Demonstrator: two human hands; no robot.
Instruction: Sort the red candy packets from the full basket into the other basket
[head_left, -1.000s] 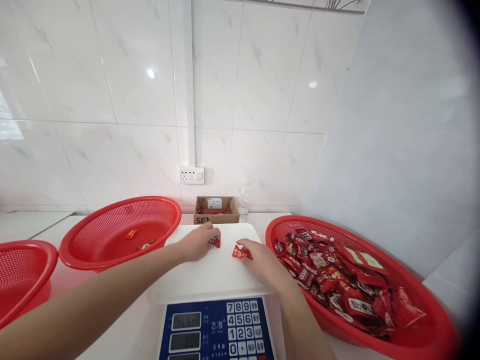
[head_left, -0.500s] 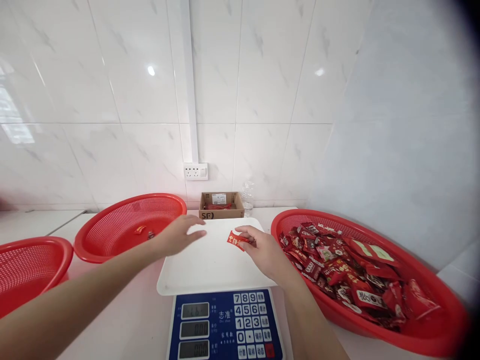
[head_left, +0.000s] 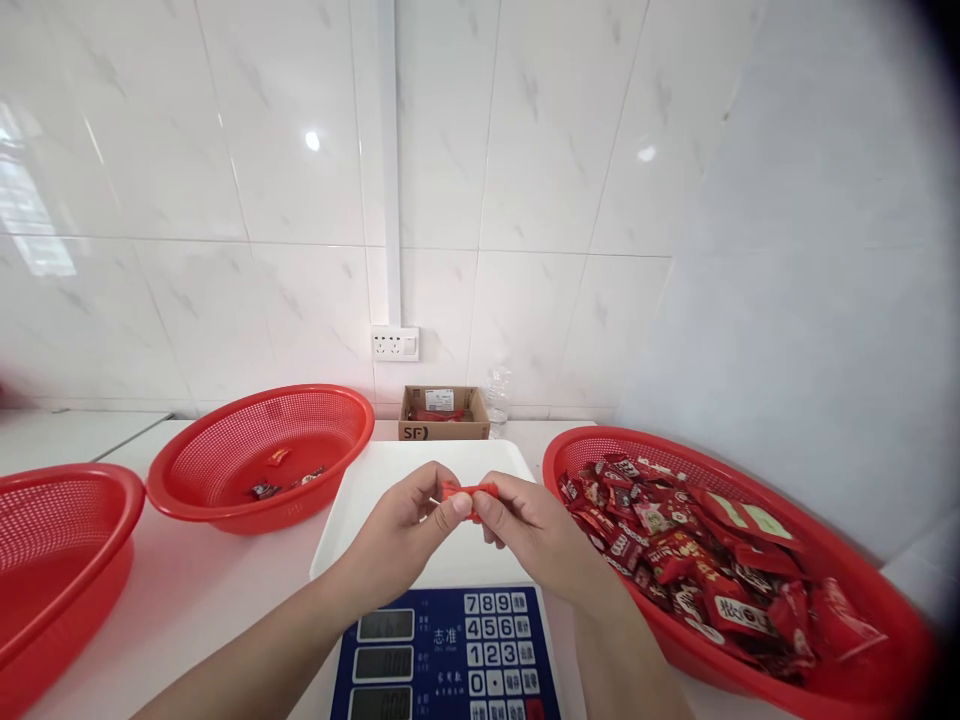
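Observation:
Above the white pan of a weighing scale (head_left: 375,465), my left hand (head_left: 409,525) and my right hand (head_left: 529,525) meet. Between them is a small red snack packet (head_left: 471,492), pinched by the thumb and fingers of each hand. My fingers cover much of the packet, so its print is mostly hidden. Below the hands sits the scale's blue keypad panel (head_left: 446,660) with its displays. To the right, a red basket (head_left: 600,436) holds many wrapped snack packets (head_left: 675,545), mostly red.
At the left stands a red basket (head_left: 210,435) with a few small packets (head_left: 277,457) in it. Another red basket (head_left: 67,520) is at the far left edge. Behind the scale are a cardboard box (head_left: 444,428) and a clear plastic bottle (head_left: 497,395), near the tiled wall.
My left hand has moved right from the left basket's side and now grips the red packet too. My right hand has kept hold of it and shifted slightly lower.

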